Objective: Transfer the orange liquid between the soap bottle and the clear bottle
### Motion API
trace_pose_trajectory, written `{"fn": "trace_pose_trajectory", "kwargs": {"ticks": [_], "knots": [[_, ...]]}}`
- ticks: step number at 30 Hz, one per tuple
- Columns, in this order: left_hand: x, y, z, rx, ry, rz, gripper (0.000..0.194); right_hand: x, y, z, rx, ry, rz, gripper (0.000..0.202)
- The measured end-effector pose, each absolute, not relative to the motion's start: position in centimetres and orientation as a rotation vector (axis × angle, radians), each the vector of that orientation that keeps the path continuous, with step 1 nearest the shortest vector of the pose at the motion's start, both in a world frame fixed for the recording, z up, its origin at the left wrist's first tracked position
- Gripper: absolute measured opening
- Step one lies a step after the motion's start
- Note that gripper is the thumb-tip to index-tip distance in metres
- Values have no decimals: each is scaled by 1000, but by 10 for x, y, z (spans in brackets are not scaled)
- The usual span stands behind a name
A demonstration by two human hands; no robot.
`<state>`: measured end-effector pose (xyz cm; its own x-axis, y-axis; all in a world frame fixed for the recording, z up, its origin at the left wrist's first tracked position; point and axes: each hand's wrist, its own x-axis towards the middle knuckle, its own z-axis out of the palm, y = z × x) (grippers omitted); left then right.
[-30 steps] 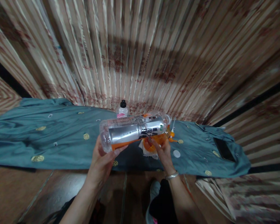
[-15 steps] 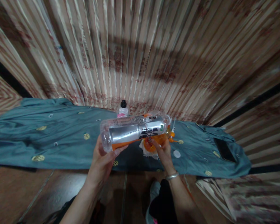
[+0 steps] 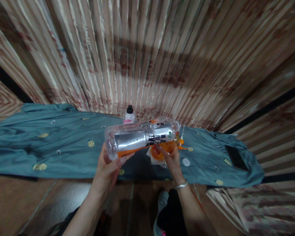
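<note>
A large clear plastic bottle (image 3: 131,141) with a silver and orange label lies almost level in the air, its neck to the right and a little higher. My left hand (image 3: 110,167) grips its base end from below, thumb along the lower side. Nearer the neck, my right hand (image 3: 171,159) holds the label part, thumb on the front; its other fingers are partly hidden. Behind my right hand and below the bottle shows an orange container (image 3: 158,153) on crumpled white tissue (image 3: 151,159), mostly covered. Whether the held bottle has liquid in it, I cannot make out.
A small bottle with a black cap (image 3: 129,111) stands behind on the teal cloth (image 3: 71,144). Right of my hands are an orange nozzle-like piece (image 3: 181,142) and a white disc (image 3: 186,162). A dark phone (image 3: 236,158) lies far right. A pleated curtain (image 3: 142,59) hangs behind.
</note>
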<state>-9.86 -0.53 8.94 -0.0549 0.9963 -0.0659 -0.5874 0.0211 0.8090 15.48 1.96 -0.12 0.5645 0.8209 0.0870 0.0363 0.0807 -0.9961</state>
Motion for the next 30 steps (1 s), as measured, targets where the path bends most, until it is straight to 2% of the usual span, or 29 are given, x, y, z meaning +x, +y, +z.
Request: {"fn": "trace_pose_trajectory", "kwargs": {"ticks": [7,14,24,30], "knots": [[-98,-2,82,670,796,1493,74,151,18,6,-1344,-792,709,66],[-98,-7,92,662,810,1461,70,151,21,1,-1322,-764,739,70],[-99,-4,89,659,796,1484,76,153,21,-3,-1352,-780,685,66],[-106,-2,84,710,772,1451,70,152,21,-4,-1352,-788,658,69]]}}
